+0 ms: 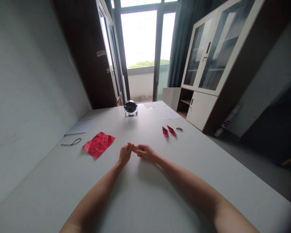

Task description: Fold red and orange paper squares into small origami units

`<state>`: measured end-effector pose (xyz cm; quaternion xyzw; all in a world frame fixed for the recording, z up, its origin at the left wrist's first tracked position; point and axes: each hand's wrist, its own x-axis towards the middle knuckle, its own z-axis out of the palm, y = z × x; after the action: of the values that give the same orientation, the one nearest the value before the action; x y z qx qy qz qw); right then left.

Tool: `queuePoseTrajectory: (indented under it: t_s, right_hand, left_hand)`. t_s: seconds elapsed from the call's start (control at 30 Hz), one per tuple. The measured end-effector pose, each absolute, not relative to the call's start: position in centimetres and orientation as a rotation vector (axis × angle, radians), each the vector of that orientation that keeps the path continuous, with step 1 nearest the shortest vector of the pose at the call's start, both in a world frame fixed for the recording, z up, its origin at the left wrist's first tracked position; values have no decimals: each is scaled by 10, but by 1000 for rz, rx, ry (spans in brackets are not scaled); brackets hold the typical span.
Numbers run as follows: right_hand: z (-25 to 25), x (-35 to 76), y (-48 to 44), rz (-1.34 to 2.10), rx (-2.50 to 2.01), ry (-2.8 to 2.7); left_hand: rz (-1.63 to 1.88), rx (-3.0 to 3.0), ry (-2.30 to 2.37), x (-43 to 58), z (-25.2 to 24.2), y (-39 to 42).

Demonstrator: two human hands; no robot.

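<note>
Both my hands meet over the middle of the white table [140, 194]. My left hand [125, 154] and my right hand [145, 152] each pinch one end of a small folded orange paper [134, 148], held just above the tabletop. Only a sliver of the orange paper shows between the fingers. A creased red paper sheet [98, 144] lies flat to the left of my left hand. Two small folded red paper pieces [168, 131] sit further back on the right.
A small round black fan [130, 108] stands at the table's far end, with white sheets [160, 108] beside it. A black cord loop [72, 142] and a white sheet [80, 126] lie at the left by the wall. A cable hole [179, 129] sits right. A cabinet [208, 64] stands beyond.
</note>
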<state>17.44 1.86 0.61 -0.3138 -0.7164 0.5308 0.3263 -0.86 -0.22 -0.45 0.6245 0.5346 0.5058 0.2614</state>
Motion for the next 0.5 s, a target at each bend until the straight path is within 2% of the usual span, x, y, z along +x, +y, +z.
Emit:
queuePoseTrajectory:
  t_s: [0.27,0.5]
  right_hand:
    - [6,176,17,1292,-884,-1966]
    - [19,181,15,1465,-766,-1933]
  left_hand:
    - [1327,1719,1508,-10,-6,-1]
    - [1230,1838,1473,-9,2,-4]
